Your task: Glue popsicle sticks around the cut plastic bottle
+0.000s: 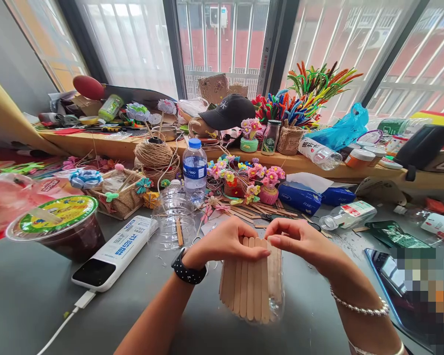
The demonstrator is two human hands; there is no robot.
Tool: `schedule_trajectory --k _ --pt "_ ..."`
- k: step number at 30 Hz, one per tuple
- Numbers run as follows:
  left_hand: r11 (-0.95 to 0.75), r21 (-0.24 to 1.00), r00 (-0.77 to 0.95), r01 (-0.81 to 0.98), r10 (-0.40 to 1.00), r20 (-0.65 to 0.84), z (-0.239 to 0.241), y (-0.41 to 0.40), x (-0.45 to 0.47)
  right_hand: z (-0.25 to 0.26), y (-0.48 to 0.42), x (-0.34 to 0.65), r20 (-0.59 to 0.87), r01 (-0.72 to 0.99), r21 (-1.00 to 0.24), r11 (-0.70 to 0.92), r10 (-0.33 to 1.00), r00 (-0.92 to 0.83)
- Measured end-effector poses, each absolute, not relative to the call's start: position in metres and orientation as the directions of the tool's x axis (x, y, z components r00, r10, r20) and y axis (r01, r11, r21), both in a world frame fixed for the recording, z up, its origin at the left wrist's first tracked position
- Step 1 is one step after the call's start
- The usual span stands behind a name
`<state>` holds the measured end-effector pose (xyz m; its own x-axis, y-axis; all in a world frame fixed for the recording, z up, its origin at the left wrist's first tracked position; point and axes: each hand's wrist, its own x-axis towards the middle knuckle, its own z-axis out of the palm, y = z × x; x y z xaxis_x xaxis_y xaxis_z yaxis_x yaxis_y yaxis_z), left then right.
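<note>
My left hand [225,241]: low middle of the frame, fingers curled in, thumb and fingers pinched on the tops of the wooden sticks [247,286].
My right hand [299,239]: just right of it, fingers bent, tips pinched on the same stick tops. The two hands almost touch.
Wooden sticks: they stand side by side, touching, in a row on the front of the clear cup [278,291], which sits on the gray surface [29,305] under my hands.
Done, I think: the front of the cup is covered by the row.
Left, I think: the right side of the cup is bare plastic. I cannot see the back.
A bit farther: loose sticks [255,213] lie just past my hands, and a cut clear bottle [173,217] stands to the left.
Far: little bright flowers [253,175] and a water bottle [194,170] in the middle, then the wooden shelf [77,140] under the window.
</note>
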<state>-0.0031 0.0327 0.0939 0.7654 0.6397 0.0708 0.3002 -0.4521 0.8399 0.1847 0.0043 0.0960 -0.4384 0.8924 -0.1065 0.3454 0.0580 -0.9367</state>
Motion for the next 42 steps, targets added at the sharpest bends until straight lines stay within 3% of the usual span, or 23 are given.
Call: schedule_trajectory --k 9,24,42 --pt "-0.483 0.828 0.755 0.283 0.644 0.118 0.088 0.039 -0.004 0.100 0.001 0.177 -0.080 0.490 -0.826 0.279 0.802 -0.592" --pt "-0.478 0.834 0.740 0.275 0.660 0.134 0.077 0.047 -0.003 0.088 0.007 0.173 -0.131 0.558 -0.784 0.272 0.805 -0.578" --pt "-0.514 0.801 0.761 0.307 0.638 0.118 0.081 0.043 -0.002 0.091 0.005 0.172 -0.125 0.522 -0.807 0.277 0.784 -0.608"
